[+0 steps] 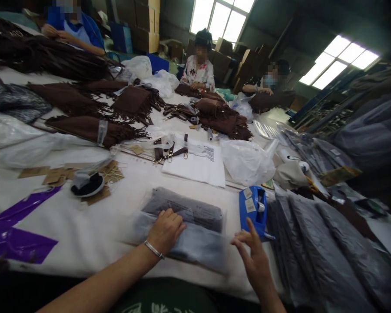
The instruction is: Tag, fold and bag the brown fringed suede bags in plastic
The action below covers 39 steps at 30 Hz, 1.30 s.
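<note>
A dark grey folded item in a clear plastic bag (200,248) lies on the white-covered table in front of me. My left hand (166,228), with a silver bracelet at the wrist, is on top of this bag, its fingers curled together against the plastic. Off the bag's right edge, my right hand (252,252) is raised with fingers apart and nothing visible in it. Just beyond that hand stands a blue tape dispenser-like object (251,211) with pale labels.
Bagged grey items (316,243) are piled at the right. Purple plastic (26,243) and brown tags (57,174) lie left. Farther back are a white sheet (203,163), a clear bag (247,161) and brown fringed bags (132,102). Several people sit across the table.
</note>
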### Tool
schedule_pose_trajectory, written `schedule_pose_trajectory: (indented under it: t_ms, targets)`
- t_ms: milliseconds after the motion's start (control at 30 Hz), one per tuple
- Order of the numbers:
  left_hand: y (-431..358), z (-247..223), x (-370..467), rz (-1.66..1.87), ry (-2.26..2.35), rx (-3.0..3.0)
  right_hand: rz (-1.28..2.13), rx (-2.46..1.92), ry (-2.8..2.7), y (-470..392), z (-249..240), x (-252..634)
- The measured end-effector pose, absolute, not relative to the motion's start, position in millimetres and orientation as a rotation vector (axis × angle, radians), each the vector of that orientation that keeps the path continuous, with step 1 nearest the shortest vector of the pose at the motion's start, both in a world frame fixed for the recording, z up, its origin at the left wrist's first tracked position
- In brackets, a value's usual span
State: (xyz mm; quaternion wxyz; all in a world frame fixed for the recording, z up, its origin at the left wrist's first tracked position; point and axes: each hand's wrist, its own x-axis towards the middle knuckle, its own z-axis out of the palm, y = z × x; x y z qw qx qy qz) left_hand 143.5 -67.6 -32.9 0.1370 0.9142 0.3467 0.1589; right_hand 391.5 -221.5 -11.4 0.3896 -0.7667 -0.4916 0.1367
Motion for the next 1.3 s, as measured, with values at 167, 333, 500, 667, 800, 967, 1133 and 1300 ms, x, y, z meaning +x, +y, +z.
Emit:
schedule_pose_trajectory:
  t_ms: [167,333,500,667,800,967,1133,1300]
  targets:
    - [-69,-34,144,0.463,1.031,2.672,0.655,-1.697,-2.076,-140,4,341]
    - [-73,-39,143,0.465,0.974,2.763,0.381,-1.921,-2.335,-112,-17,327]
    - [-74,-44,142,0.451,0.940,2.830,0.067,-2.121,-2.061,-121,-25,344]
    - [-75,-39,143,0.388,0.952,2.781,0.067,-1.968,-2.088,-128,-30,349]
    - [-68,-21,123,0.298,0.963,2.611,0.005,-1.950,-1.969,-125,-31,354]
    - [-43,-6,76,0.214,1.072,2.351,0.493,-1.791,-1.727,-117,-8,344]
    - [-31,-14,64,0.231,1.219,2.167,0.925,-1.566,-1.979,-87,22,290]
    - [-38,-27,70,0.312,1.315,2.155,0.632,-1.628,-2.676,-53,28,244]
